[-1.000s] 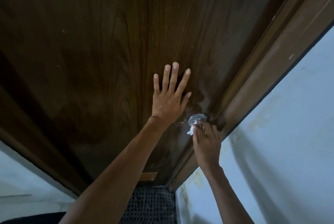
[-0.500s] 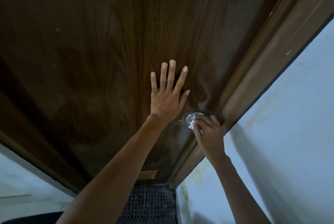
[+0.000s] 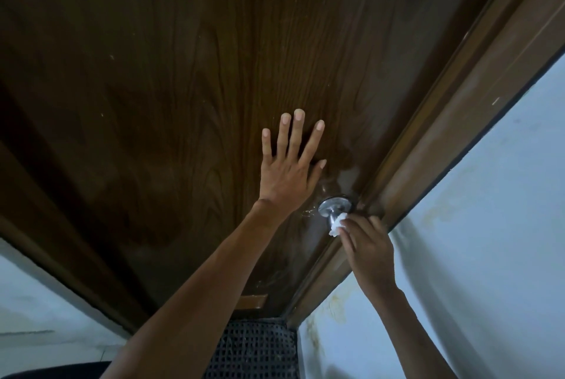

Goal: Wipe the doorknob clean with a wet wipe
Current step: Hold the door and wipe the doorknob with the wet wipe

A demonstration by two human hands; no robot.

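— Firstly, what surface and room does the head view show?

— A dark wood-grain door (image 3: 183, 103) fills most of the view, seen from close up and from below. A brown door frame (image 3: 458, 134) runs along its right edge. Beyond the frame lies a pale blue wall (image 3: 489, 225), stained yellowish near the floor. A dark perforated mat (image 3: 253, 348) lies at the foot of the door.

— Where is the doorknob, and which way does it point?

— The metal doorknob (image 3: 334, 207) sits at the door's right edge, just beside the frame. Its round base plate lies flat on the door. Its stem, the long axis, juts straight out from the door face toward the viewer. The knob's head is hidden.

— And the hands?

— The left hand (image 3: 287, 177) lies flat on the door just left of the knob, fingers straight and spread. The right hand (image 3: 367, 250) pinches a white wet wipe (image 3: 337, 224) in curled fingers and presses it against the stem.
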